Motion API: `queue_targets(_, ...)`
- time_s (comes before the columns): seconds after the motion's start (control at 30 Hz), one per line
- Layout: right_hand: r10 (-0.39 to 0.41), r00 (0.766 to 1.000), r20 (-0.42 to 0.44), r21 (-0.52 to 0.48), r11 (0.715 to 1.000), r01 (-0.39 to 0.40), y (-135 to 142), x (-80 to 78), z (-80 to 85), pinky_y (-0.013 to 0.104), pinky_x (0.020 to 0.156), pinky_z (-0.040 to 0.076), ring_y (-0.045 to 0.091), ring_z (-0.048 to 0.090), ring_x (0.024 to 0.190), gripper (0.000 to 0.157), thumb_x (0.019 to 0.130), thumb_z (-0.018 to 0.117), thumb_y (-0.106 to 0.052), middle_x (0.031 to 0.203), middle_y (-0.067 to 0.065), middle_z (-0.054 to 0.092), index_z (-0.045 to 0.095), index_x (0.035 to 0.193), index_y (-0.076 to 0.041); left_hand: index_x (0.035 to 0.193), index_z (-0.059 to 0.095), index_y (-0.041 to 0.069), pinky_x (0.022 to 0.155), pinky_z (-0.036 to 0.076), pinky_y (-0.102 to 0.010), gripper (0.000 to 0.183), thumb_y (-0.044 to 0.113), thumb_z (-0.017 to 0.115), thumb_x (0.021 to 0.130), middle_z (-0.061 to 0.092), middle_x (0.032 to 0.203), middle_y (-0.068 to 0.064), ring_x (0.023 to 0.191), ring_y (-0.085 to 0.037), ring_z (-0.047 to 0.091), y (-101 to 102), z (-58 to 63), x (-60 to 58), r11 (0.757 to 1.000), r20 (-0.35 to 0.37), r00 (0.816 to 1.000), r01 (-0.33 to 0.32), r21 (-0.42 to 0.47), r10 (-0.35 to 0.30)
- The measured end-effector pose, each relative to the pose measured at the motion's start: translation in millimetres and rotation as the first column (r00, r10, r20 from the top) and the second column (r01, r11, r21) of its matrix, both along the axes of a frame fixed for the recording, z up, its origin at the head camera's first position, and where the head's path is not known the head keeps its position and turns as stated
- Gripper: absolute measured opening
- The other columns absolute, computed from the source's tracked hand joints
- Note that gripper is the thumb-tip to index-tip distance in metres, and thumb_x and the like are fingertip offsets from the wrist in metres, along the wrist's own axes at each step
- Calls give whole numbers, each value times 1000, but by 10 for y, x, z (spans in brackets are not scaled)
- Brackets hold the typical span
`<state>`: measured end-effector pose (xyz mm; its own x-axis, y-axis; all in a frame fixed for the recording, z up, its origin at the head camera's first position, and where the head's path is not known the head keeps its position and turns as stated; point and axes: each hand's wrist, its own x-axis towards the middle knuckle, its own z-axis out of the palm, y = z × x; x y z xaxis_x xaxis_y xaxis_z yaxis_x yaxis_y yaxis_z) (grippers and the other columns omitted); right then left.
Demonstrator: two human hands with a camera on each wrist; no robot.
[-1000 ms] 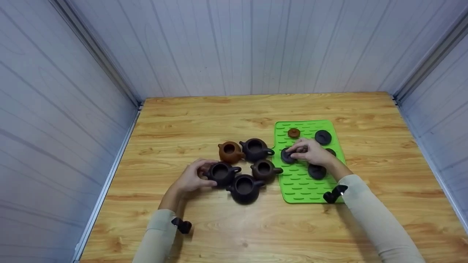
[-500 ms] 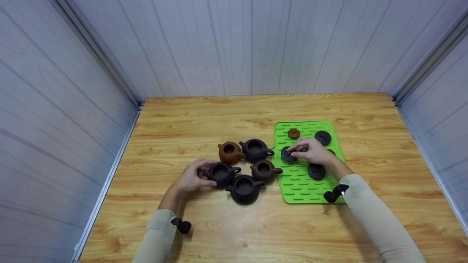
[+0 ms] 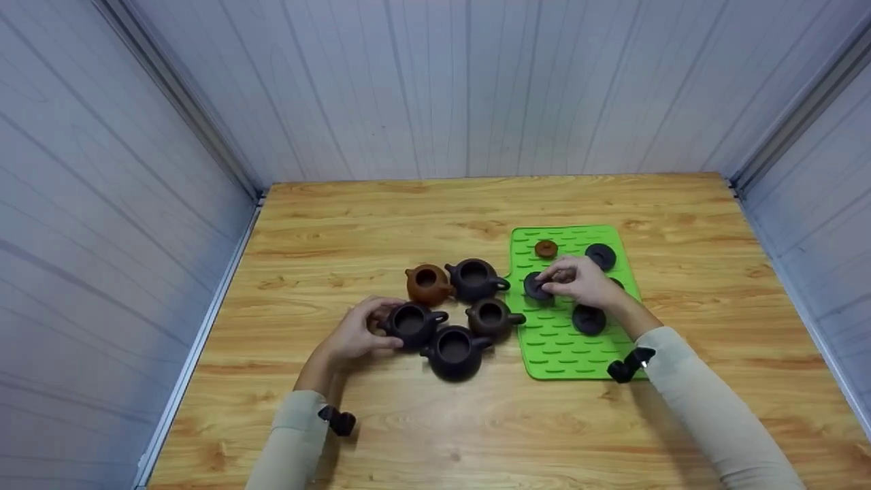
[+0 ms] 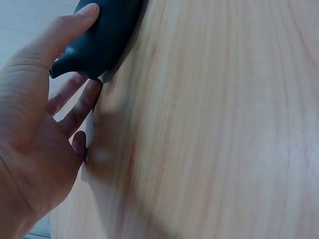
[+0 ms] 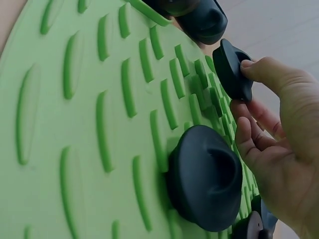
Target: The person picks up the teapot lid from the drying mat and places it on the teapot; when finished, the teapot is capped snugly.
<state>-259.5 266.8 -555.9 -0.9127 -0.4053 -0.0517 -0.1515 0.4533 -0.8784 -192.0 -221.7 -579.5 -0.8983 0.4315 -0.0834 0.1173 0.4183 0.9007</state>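
My left hand (image 3: 360, 330) holds a black teapot (image 3: 411, 337) at its spout side. In the left wrist view the thumb lies on the pot's wall (image 4: 112, 35), and the other fingers reach round behind the spout. My right hand (image 3: 584, 282) pinches a black teapot lid (image 3: 532, 287) by its knob. The right wrist view shows this lid (image 5: 228, 69) tilted and raised off the green mat (image 3: 558, 354). Beside the held pot stand a reddish-brown teapot (image 3: 426, 294), a dark brown teapot (image 3: 491, 331) and further black teapots (image 3: 454, 364), all uncovered.
On the mat lie a small reddish-brown lid (image 3: 546, 249), a black lid (image 3: 601, 257) and another black lid (image 3: 588, 320). One more lid (image 3: 617, 282) is mostly hidden behind my right hand. Pale panel walls (image 3: 435, 88) border the wooden table (image 3: 408, 429).
The lid in my right hand has risen slightly off the mat and shifted a little to the right. My left hand and the teapots have stayed in place.
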Motion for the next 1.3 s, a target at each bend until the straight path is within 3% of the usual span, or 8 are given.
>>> queue_targets(0.5,51,998,-30,19,999,-50,-177,64,173,25,80,49,14,59,94,19,103,82,-11,118,22,68,86,120,-3,156,65,12,108,52,-33,72,11,95,91,63,151,-19,131,-30,65,26,11,-24,1000,-10,1000,12,-25,-12)
queue_targets(0.87,127,991,-45,-11,992,-128,-380,18,250,21,83,52,14,62,92,18,102,82,-6,118,24,63,86,118,1,155,64,6,96,53,-26,70,7,93,91,61,148,-26,123,-29,63,12,-24,-69,1000,-10,1000,15,11,-14)
queue_targets(1.3,181,981,-69,-51,981,-185,-640,44,336,22,80,53,10,63,88,18,102,81,-5,119,26,65,86,118,2,154,64,4,98,53,-27,71,4,93,90,62,150,-27,126,-33,64,26,-13,-69,1000,-11,1000,6,16,-6)
